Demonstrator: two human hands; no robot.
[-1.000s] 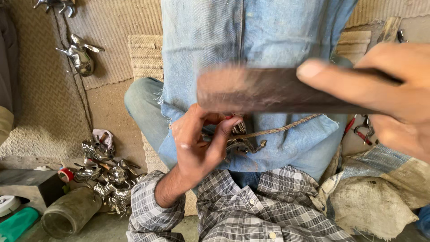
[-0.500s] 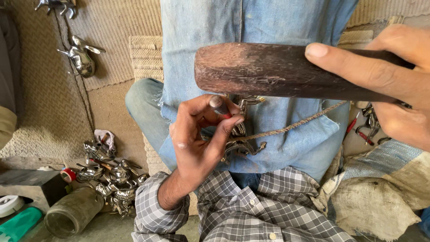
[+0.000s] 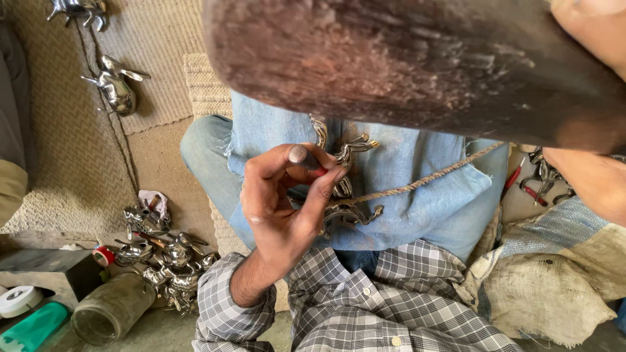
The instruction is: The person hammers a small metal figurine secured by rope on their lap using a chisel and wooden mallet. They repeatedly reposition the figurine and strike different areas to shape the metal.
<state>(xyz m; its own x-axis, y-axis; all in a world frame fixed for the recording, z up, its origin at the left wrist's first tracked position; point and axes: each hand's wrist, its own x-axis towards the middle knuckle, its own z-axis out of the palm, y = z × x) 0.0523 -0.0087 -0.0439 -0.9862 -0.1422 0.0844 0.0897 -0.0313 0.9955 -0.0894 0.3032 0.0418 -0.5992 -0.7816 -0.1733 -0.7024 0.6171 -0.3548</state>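
1. Head view, looking down at lap: left hand (image 3: pixel 287 208) w/ fingers curled, thumb + fingertips pinching a small metal punch (image 3: pixel 301 156) upright; its round flat top shows just above the thumb.
2. Punch tip rests on a shiny metal figurine (image 3: pixel 345 195) lying on the blue cloth (image 3: pixel 417 189) across the lap, about centre of frame.
3. Right hand (image 3: pixel 587 98) at top right, partly out of frame, closed around a thick dark wooden mallet (image 3: pixel 404 65); mallet is v. close to the lens, blurred, fills the upper part of the view.
4. Thin twisted rope (image 3: pixel 430 179) runs from the figurine up to the right, passing under the mallet.
5. Plaid sleeve (image 3: pixel 235 306) covers left forearm.
6. Floor at left: pile of similar shiny metal figurines (image 3: pixel 163 254) near a glass jar (image 3: pixel 111 309) lying on its side; green object (image 3: pixel 32 326) + tape roll (image 3: pixel 18 298) at bottom-left corner.
7. One more figurine (image 3: pixel 117 85) on woven mat (image 3: pixel 150 58) at upper left, well apart from the pile.
8. Red-handled pliers (image 3: pixel 521 186) at right, beside burlap sack (image 3: pixel 554 287).
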